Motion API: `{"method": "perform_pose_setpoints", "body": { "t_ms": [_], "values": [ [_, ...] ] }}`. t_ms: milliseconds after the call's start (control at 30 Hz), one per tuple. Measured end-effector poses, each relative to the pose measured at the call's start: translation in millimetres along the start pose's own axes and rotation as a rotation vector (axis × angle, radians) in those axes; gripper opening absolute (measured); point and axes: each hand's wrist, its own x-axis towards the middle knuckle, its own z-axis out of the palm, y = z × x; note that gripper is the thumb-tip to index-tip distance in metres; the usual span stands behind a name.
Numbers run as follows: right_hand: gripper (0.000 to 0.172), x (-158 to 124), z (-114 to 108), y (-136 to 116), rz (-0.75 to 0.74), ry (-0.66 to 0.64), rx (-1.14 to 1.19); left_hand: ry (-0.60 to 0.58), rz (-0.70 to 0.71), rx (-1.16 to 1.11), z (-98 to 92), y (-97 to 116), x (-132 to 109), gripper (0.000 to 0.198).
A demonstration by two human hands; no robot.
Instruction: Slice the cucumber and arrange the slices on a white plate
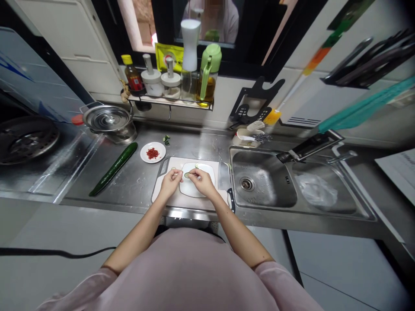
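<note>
While the right hand [200, 179] grips a cucumber slice [187, 175] between thumb and fingers, the left hand [172, 180] holds its fingertips bent together close by; whether they pinch anything, I cannot tell. Both hands are above the cutting board [158, 190], and the gripped slice is over the square plate [194, 190] that rests on the board. Another slice [196, 166] lies at the plate's far edge. At the board's right end shows a black knife handle [231, 200], with the sink [264, 194] just beyond it on that side. Left of the board, apart from it, lies a long whole cucumber [113, 169]. Just behind the board's left corner sits a round dish [144, 155] of chopped red pieces [152, 153], then small green scraps [166, 140]. Farther back to its left stands a lidded steel pot [125, 133]; behind the board, a wall shelf [155, 101] carries bottles and jars.
</note>
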Motion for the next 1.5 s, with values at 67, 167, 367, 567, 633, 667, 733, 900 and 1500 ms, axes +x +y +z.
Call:
{"method": "perform_pose_setpoints", "body": {
  "t_ms": [67,167,367,567,633,667,733,900,1500],
  "values": [
    [0.020,-2,-8,-4,-0.070,0.016,-0.055,-0.073,-0.044,-0.071,4.0,7,-2,0.042],
    [0.019,-5,-18,-7,-0.199,0.029,-0.155,-0.119,-0.113,-0.140,9.0,17,-4,0.043],
    [0.021,-10,-26,-5,-0.299,0.049,-0.291,-0.138,-0.206,-0.163,11.2,24,-2,0.046],
    [0.019,-11,-25,-4,-0.286,0.034,-0.292,-0.082,-0.133,-0.246,15.4,25,1,0.050],
    [0.018,-11,-24,-3,-0.286,0.033,-0.247,-0.094,-0.080,-0.275,17.4,25,2,0.051],
    [0.018,-10,-24,-3,-0.282,0.035,-0.221,-0.105,-0.056,-0.290,18.4,25,2,0.052],
    [0.019,-10,-22,-2,-0.244,0.041,-0.162,-0.127,-0.023,-0.312,20.2,26,2,0.053],
    [0.021,-8,-15,3,-0.005,0.053,0.055,-0.138,-0.012,-0.312,26.0,25,3,0.051],
    [0.026,-7,-12,25,0.346,0.022,0.304,-0.123,-0.034,-0.240,42.2,-12,9,0.032]
  ]
}}
